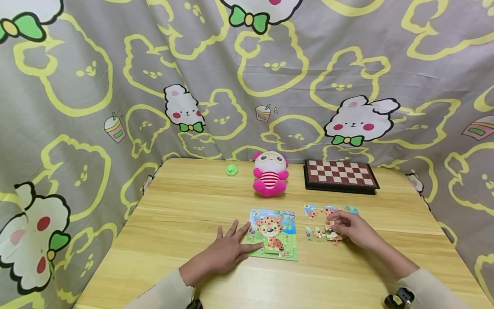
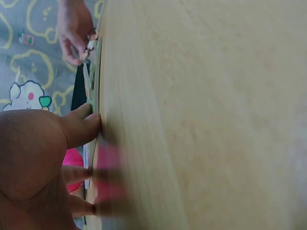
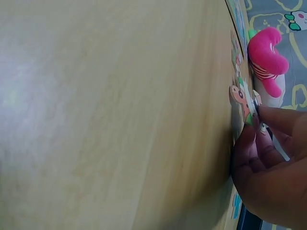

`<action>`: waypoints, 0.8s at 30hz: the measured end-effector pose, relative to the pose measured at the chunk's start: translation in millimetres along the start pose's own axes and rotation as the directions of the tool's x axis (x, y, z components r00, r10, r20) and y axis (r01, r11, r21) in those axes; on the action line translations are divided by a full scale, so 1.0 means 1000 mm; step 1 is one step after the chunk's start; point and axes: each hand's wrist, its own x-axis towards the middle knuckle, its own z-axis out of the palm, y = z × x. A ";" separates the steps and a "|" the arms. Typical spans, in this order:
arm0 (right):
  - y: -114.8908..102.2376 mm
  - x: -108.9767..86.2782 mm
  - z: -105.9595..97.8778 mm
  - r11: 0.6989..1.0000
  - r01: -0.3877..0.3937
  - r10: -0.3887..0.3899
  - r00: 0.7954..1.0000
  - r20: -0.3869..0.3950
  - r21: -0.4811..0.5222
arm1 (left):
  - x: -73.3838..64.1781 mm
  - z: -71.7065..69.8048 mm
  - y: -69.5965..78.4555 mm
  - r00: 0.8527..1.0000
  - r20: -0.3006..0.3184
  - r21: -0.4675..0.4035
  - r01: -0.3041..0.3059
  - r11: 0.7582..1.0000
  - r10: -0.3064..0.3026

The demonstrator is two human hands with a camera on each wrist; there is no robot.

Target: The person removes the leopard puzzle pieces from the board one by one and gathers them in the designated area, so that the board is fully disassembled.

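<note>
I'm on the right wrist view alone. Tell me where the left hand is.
Observer: In the head view, the left hand is spread at the left edge of the puzzle, a finger reaching over it.
Operator: Say what the puzzle pictures.
Observer: A spotted orange cub with round ears.
Operator: Now the dark box beyond the loose pieces. Describe its top.
Observer: Checkered, dark red and white.
</note>
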 end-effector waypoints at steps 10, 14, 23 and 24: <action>0.006 0.000 0.003 0.980 0.033 -0.052 0.995 -0.091 -0.198 | 0.000 0.000 0.000 1.000 -0.005 -0.002 0.000 1.000 0.000; 0.005 0.000 0.004 0.961 0.036 -0.071 0.990 -0.120 -0.273 | 0.000 0.000 0.000 1.000 -0.005 -0.005 -0.001 1.000 0.001; 0.008 0.002 0.003 0.933 0.051 -0.100 0.988 -0.119 -0.356 | 0.000 -0.001 0.000 1.000 0.001 -0.010 0.004 1.000 -0.004; 0.008 0.002 0.004 0.930 0.053 -0.103 0.988 -0.119 -0.365 | 0.000 -0.001 0.000 1.000 0.001 -0.010 0.003 1.000 -0.003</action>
